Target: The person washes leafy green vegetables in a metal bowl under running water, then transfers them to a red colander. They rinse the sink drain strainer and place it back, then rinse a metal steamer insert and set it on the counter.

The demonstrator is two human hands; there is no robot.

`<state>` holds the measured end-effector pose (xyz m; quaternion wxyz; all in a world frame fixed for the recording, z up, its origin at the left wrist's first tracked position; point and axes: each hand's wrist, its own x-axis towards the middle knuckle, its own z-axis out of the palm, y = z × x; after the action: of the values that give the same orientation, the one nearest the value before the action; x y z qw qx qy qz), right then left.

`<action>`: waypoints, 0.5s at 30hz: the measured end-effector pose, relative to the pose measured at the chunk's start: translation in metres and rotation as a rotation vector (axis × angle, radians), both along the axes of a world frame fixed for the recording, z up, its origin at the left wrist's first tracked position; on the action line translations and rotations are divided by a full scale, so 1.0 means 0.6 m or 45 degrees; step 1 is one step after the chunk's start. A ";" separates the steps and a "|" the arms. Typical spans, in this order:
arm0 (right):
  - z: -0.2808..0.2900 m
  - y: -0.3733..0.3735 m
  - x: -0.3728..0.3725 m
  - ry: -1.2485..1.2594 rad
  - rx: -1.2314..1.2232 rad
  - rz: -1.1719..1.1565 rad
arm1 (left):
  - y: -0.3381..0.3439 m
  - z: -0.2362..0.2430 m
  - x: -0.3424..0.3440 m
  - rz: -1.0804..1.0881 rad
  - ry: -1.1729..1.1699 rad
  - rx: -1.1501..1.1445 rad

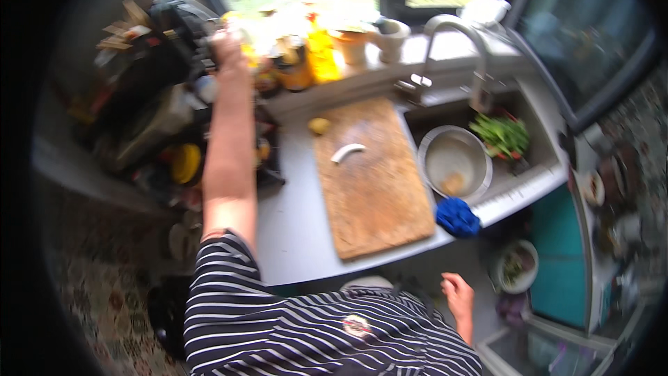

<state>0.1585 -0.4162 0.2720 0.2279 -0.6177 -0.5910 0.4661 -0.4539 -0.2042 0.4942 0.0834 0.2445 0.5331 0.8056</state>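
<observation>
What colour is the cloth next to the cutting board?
The cloth is bright blue, bunched at the counter edge beside the wooden cutting board. The head view shows it.

left arm: stretched way out and up, bare forearm, striped sleeve at the shoulder
left hand: fingers curled at the far end of the reach, blurry
right hand: hanging low by the hip, fingers loosely curled, holding nothing

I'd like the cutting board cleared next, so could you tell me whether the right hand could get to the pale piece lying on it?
Probably yes: the right hand hangs free by the counter's front edge, and the cutting board around the pale piece is bare.
</observation>
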 end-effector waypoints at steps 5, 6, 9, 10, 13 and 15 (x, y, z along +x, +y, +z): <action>0.003 -0.005 0.000 -0.082 -0.084 0.071 | -0.030 -0.117 -0.005 -0.313 -0.404 0.195; 0.011 -0.004 0.003 -0.160 -0.001 0.113 | -0.042 -0.129 0.051 -0.529 -0.459 0.139; 0.065 0.000 0.000 -0.247 0.204 0.212 | -0.104 -0.144 0.263 -0.980 -0.485 -0.075; 0.105 0.005 -0.009 -0.178 0.231 0.221 | -0.137 -0.136 0.312 -1.062 -0.247 -0.231; 0.245 0.022 -0.032 -0.066 0.520 0.227 | -0.174 -0.102 0.396 -1.471 0.530 -0.447; 0.318 0.045 -0.048 -0.099 0.882 0.335 | -0.150 -0.083 0.441 -1.892 0.729 0.121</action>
<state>0.1295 -0.3891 0.4627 0.3390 -0.4398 -0.7963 0.2400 -0.1894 -0.2944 0.4442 0.4479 0.7366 0.1966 0.4671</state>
